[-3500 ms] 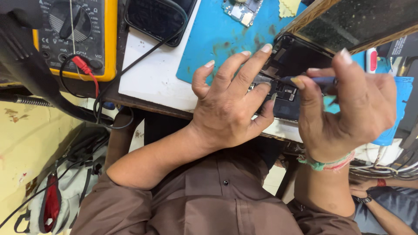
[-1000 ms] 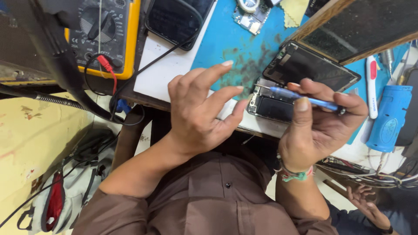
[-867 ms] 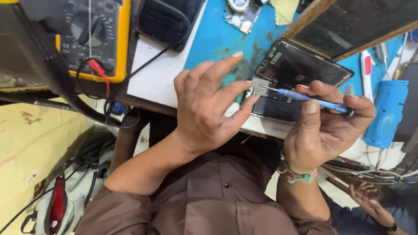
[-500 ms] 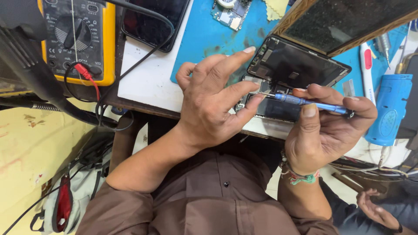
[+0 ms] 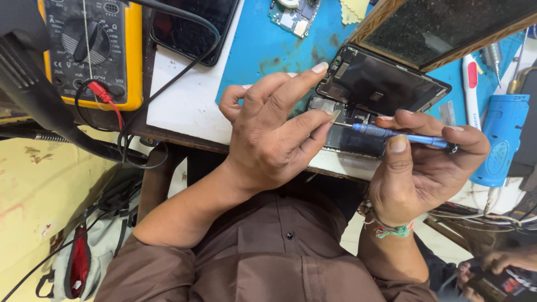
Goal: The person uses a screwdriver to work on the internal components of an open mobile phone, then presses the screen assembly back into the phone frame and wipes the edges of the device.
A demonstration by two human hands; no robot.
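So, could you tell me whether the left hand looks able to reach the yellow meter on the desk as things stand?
Probably yes. The left hand holds no tool and only steadies the opened phone. Between it and the yellow meter lies bare white desk, crossed only by a thin black cable.

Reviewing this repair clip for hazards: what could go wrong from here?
1. The screwdriver in the right hand points into the opened phone; a slip could gouge parts.
2. The lifted screen leans open; a bump from the left hand might strain it.
3. The phone sits near the table edge and could slide off.
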